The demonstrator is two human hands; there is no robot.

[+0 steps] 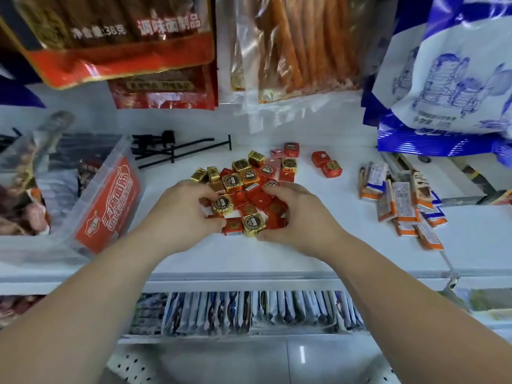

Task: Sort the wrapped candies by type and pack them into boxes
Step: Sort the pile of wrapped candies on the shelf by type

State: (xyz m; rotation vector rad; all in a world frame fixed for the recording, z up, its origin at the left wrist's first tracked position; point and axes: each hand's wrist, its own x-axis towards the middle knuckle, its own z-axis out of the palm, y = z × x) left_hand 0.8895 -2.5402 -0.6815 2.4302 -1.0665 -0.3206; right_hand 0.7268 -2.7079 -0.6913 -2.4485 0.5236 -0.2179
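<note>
Person is standing at a white shelf (277,253), both forearms reaching in from the near side. Candy pile (250,178) is lying mid-shelf: small square pieces, some in gold foil with a dark round seal, some in red wrappers, all mixed and partly stacked.

Left hand (180,214) is curling round the pile's left edge, fingers bent onto the candies, thumb lying at the near side beside a red piece. Right hand (302,220) is curling round the right edge the same way, fingertips going in among the red ones, thumb lying close to a gold candy (253,224) at the front. The hands are apart, with the pile sitting between them. Another gold candy (223,205) is showing just off the left fingers. Cannot tell whether any single piece is being lifted.

Strays are lying beyond the pile: a red candy (291,149) toward the back, and a red pair (327,164) off to the right, touching one another. Further right, wafer bars (401,200) in orange-and-white wrappers are lying in a loose heap.

At the left, a clear plastic box (108,206) with a red label is sitting with packets inside. Black metal hooks (171,148) are lying beside it toward the back. Snack bags are hanging above: red packs (116,37), clear packs of orange sticks (299,45), blue-and-white bags (457,79). Packets (249,311) are standing in a row on the shelf below
</note>
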